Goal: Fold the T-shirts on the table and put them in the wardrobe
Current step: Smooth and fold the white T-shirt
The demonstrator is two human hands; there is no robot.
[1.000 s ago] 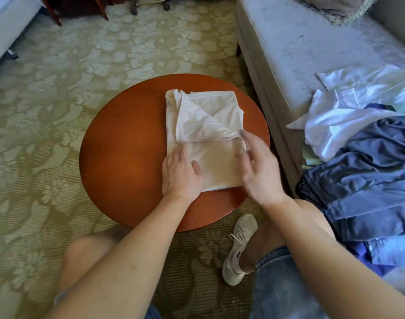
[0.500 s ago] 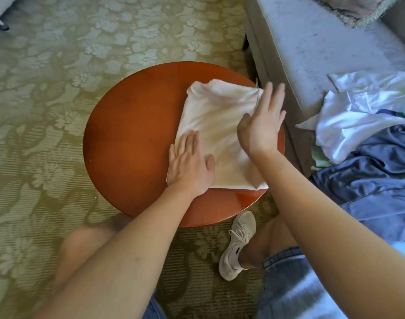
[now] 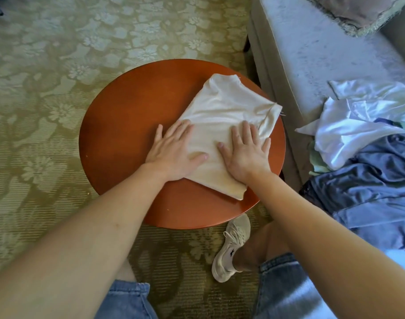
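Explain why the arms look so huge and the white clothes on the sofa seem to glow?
Head view: the wide-angle lens stretches the forearms near the bottom edge; head view: bright light overexposes the white clothes and puts a soft sheen on the table.

Round wooden table (image 3: 118,134): folded cream T-shirt (image 3: 222,116) on top.

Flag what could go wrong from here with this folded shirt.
The far corner of the T-shirt reaches the rim of the table by the sofa; pushing outward could slide it off. The left hand and right hand lie flat on top; lifting without a grip underneath may loosen the fold.
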